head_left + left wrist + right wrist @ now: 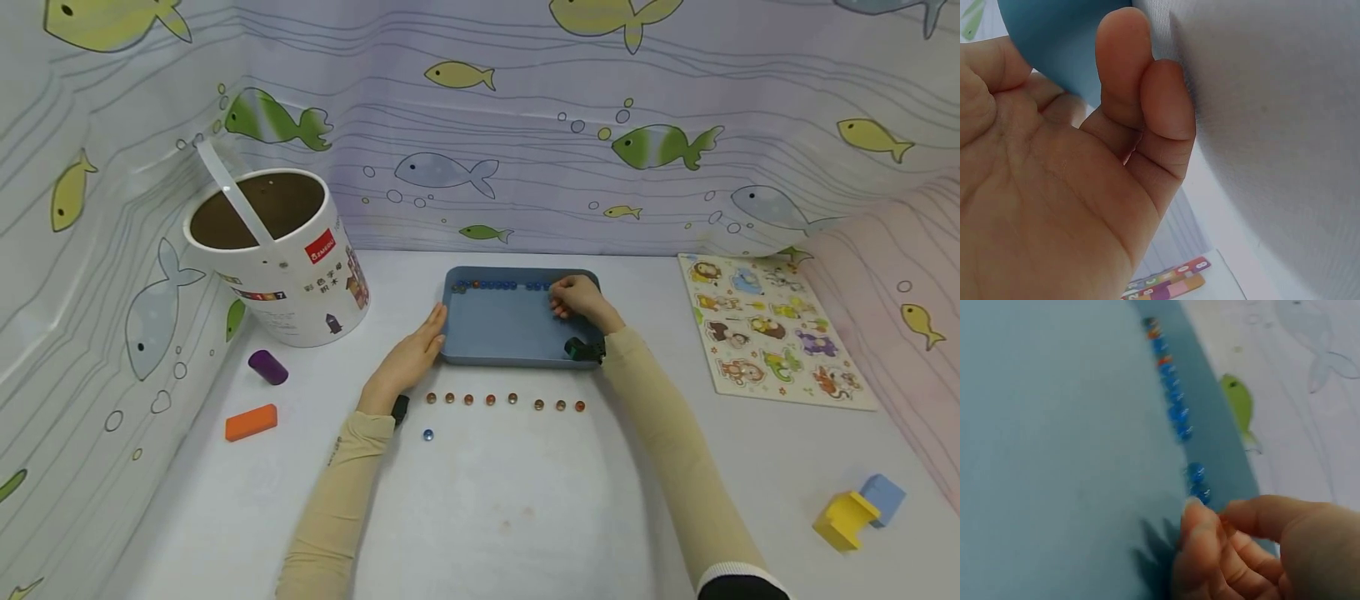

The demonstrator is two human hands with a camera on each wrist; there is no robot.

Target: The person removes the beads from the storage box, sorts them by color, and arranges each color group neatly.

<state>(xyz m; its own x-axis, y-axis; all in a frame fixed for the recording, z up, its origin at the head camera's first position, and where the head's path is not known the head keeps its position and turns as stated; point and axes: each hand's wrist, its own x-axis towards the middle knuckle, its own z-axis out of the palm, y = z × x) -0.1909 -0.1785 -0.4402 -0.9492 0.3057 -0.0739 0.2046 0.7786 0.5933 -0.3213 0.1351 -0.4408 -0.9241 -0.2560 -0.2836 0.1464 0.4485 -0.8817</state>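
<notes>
Two long beige sleeves stretch forward from the near side over a white table, and both lead to bare hands at a shallow, blue-grey rectangular tray. The left hand lies against the left wall of this tray; its fingers are straight and close to each other, touching the rim and gripping nothing. The right hand is near the far right corner, with bent fingers and the thumb brought together with the index finger; I cannot tell whether something small is pinched between them. Just beside these fingertips, along the tray's far wall, runs a row of small, shiny blue marbles, with some orange colour toward its left end, and one gap divides it into a longer and a shorter part. On the table, before the tray, eight round orange-brown marbles make a spaced line, and one single blue marble lies nearer than they. To the left I see a white cylindrical bucket, a purple cylindrical block and an orange rectangular block. To the right are a cream-coloured board with cartoon animals and, nearer, a yellow block beside a light blue block.
</notes>
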